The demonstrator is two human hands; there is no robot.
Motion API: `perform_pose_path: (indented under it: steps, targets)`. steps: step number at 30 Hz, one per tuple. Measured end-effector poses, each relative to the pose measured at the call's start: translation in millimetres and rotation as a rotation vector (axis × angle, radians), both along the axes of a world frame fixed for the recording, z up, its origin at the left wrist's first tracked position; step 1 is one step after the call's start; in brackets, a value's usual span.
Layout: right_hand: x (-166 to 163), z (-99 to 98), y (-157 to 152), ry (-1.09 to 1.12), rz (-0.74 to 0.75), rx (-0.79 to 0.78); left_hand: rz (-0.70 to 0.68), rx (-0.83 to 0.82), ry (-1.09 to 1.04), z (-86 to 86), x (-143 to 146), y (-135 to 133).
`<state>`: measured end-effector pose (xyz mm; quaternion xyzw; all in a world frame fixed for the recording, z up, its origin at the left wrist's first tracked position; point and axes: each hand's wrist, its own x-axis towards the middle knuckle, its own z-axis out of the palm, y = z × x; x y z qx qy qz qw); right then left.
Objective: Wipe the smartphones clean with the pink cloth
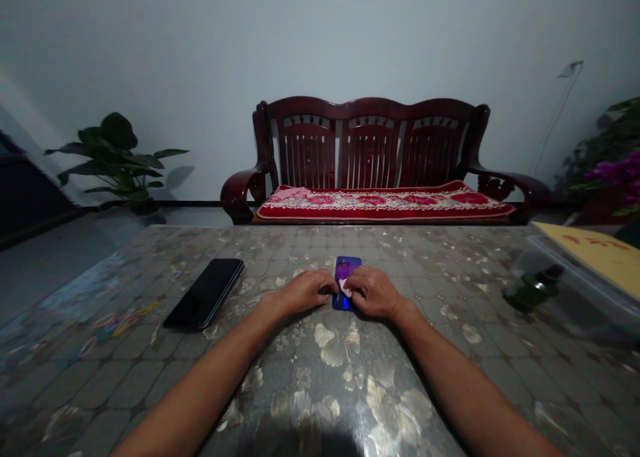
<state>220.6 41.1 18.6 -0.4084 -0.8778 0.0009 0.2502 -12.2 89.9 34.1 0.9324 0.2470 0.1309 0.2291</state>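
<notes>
A small smartphone point(346, 303) with a shiny blue-purple back lies face down on the patterned tablecloth in front of me, its camera at the far left corner. At its left edge my left hand point(309, 290) steadies it, thumb and curled fingers against the side with a small gap between them. Over the phone's right side, my right hand point(374, 291) has its fingers closed on a small pale pink cloth point(345, 287) pressed to the phone's back. The right fingertips are partly hidden by the hand.
A larger black phone point(204, 293) lies to the left, near several coloured rubber bands point(125, 320). On the right are a green bottle point(531, 290) and a clear plastic box point(590, 303) with a yellow sheet point(595, 250) on top. Beyond the table point(300, 390) stands a wooden bench point(370, 143).
</notes>
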Motion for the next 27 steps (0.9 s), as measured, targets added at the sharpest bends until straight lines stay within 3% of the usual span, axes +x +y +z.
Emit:
perform_pose_path:
  steps: [5, 11, 17, 23, 27]
  targets:
    - [3, -1.5, 2, 0.029, 0.006, 0.008, 0.029, 0.118, 0.095, 8.8, 6, 27]
    - [4, -5.8, 4, 0.034, 0.029, 0.033, -0.043, 0.243, 0.267, 15.3, 43, 56]
    - [6, -11.5, 6, 0.073, 0.045, 0.024, -0.135, 0.273, 0.434, 21.2, 73, 63]
    - [4, -10.4, 8, 0.066, 0.05, 0.036, -0.145, 0.3, 0.549, 21.1, 80, 68]
    - [5, -9.3, 7, 0.057, 0.047, 0.017, -0.151, 0.278, 0.514, 24.8, 79, 67]
